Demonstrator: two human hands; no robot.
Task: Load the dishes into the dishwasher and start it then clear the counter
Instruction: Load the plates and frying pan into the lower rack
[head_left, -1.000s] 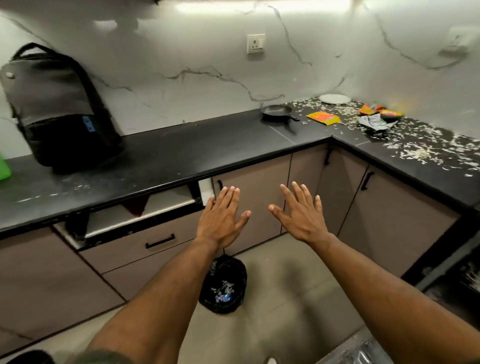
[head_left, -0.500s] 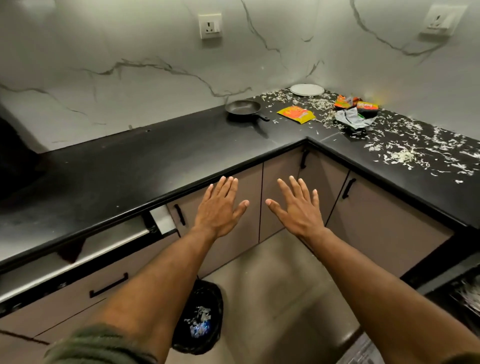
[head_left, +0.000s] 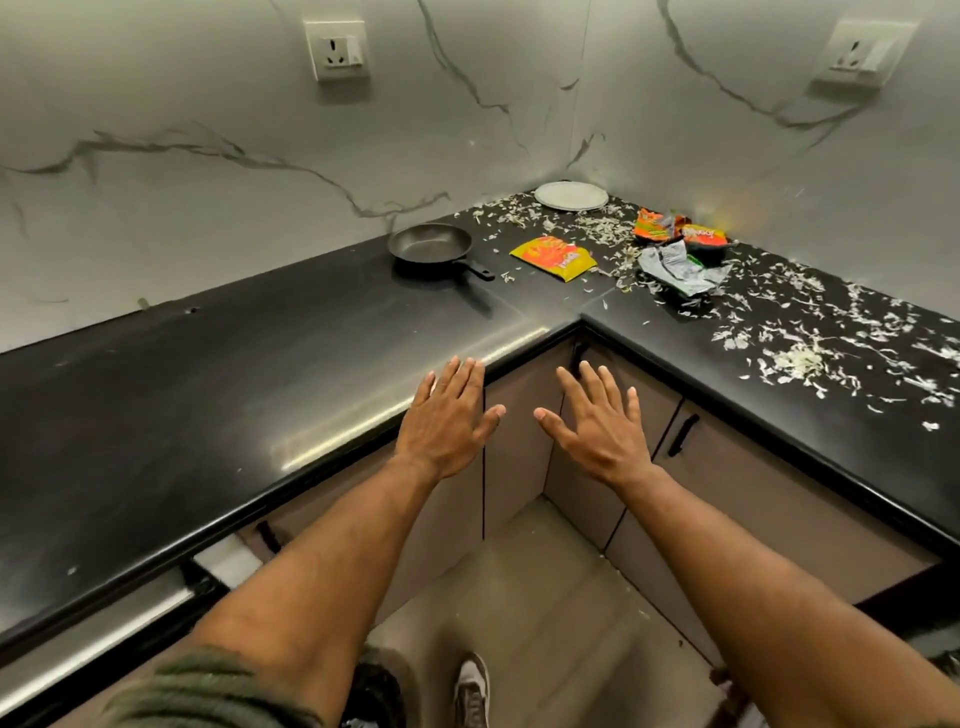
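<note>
Dishes on the black L-shaped worktop (head_left: 260, 374) number two: one small black frying pan (head_left: 431, 244), round and shallow with its short handle pointing toward the front right, and one pale round plate (head_left: 571, 196) lying flat in the far corner against the marble-patterned wall. The pan sits left of the corner, well apart from the plate. Between and beyond them lie four snack wrappers: one yellow wrapper (head_left: 553, 257) lying flat just right of the pan, two orange wrappers (head_left: 675, 232) crumpled near the right wall, and one silver wrapper (head_left: 678, 269) torn open in front of those. White shreds (head_left: 795, 358) are scattered across the corner and the right run of the worktop. Both of the person's hands hang empty in front of the corner cabinets, palms down: the left hand (head_left: 448, 421) with fingers straight and together, the right hand (head_left: 602, 423) with fingers straight and spread. Two wall sockets (head_left: 336, 50) sit above, one on each wall.
</note>
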